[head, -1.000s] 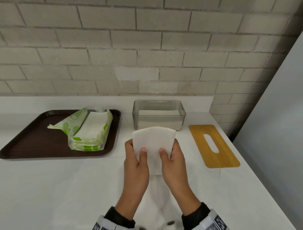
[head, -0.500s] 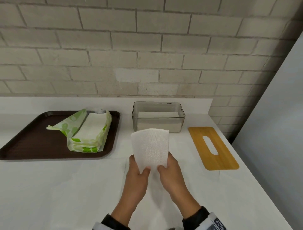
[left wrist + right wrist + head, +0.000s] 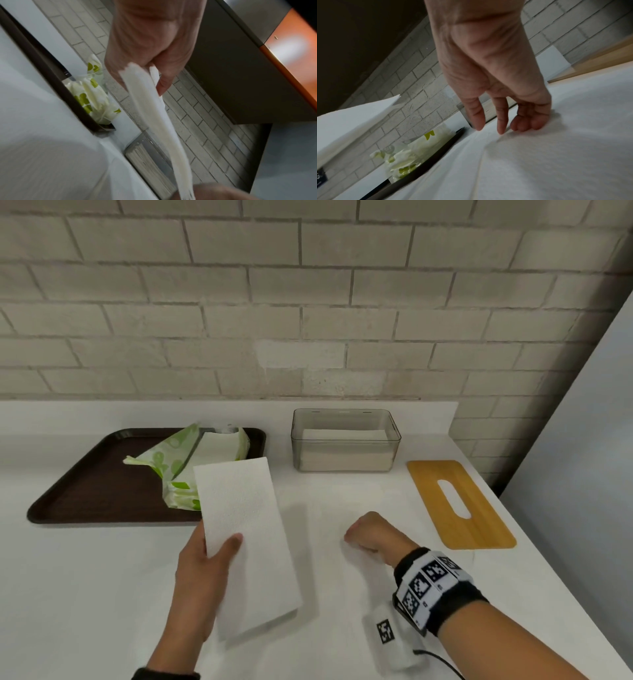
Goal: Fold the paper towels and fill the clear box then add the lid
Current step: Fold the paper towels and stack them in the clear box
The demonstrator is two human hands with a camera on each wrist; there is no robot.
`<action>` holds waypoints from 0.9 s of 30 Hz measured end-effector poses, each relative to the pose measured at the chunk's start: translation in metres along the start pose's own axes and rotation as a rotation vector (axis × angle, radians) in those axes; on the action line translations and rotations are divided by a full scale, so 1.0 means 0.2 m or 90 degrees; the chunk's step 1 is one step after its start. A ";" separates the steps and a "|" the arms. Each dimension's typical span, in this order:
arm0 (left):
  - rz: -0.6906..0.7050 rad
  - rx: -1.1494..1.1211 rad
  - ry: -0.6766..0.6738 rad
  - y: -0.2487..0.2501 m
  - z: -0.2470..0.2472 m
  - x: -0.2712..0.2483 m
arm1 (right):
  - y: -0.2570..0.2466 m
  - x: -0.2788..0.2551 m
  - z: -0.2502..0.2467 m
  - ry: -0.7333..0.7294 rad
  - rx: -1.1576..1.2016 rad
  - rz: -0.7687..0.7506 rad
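My left hand [image 3: 222, 549] holds a folded white paper towel [image 3: 246, 525] above the counter, thumb on top and fingers underneath. The left wrist view shows the towel [image 3: 154, 121] edge-on, pinched in that hand [image 3: 140, 75]. My right hand [image 3: 363, 535] is down on the counter to the right, holding nothing. Its thumb and forefinger tips [image 3: 501, 129] touch a flat paper sheet [image 3: 539, 162] lying there, the other fingers curled. The clear box [image 3: 346, 460] stands at the back with folded towels inside. The wooden lid [image 3: 428, 484] with a slot lies to its right.
A dark brown tray [image 3: 85, 494] at the left carries an opened green-and-white pack of paper towels [image 3: 178, 460]. A brick wall runs behind the counter. A grey panel [image 3: 582, 440] closes off the right side past the lid.
My right hand has let go of the folded towel and dropped to the counter on the right. The left hand alone now holds the towel, shifted left and tilted flatter.
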State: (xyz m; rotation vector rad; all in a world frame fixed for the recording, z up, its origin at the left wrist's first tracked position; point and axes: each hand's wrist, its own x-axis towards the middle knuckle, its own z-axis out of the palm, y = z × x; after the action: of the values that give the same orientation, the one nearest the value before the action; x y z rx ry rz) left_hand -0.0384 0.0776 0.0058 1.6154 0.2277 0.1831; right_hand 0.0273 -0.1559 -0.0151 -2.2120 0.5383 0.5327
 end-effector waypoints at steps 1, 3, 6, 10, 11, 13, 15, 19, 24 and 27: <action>-0.008 -0.002 -0.002 -0.01 0.00 -0.01 | -0.03 0.00 0.01 -0.011 -0.014 0.001; -0.019 -0.002 -0.003 -0.04 -0.01 -0.02 | -0.07 0.00 0.04 -0.009 -0.096 0.008; -0.031 0.005 -0.001 -0.07 -0.02 -0.03 | -0.10 -0.02 0.10 0.039 -0.216 0.012; -0.061 -0.003 0.005 -0.10 -0.04 -0.05 | -0.13 0.00 0.19 0.055 -0.267 0.016; -0.067 -0.011 0.004 -0.10 -0.05 -0.05 | -0.14 -0.01 0.21 0.056 -0.283 0.014; -0.079 -0.033 -0.003 -0.10 -0.05 -0.05 | -0.15 0.00 0.24 0.080 -0.279 -0.008; -0.090 -0.054 -0.009 -0.08 -0.06 -0.05 | -0.17 0.01 0.23 0.113 -0.153 -0.085; -0.112 -0.087 -0.026 -0.06 -0.06 -0.04 | -0.20 -0.06 0.06 0.088 0.288 -0.259; -0.133 -0.124 -0.047 -0.03 0.01 -0.03 | -0.24 -0.32 -0.24 0.011 0.578 -0.398; -0.139 -0.144 -0.090 0.01 0.08 -0.03 | -0.25 -0.45 -0.31 -0.023 0.631 -0.475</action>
State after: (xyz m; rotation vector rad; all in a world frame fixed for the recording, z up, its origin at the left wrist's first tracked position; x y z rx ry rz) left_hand -0.0393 0.0602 0.0074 1.3618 0.2634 -0.0710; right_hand -0.0068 -0.1546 0.1003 -1.2824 -0.0882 -0.1069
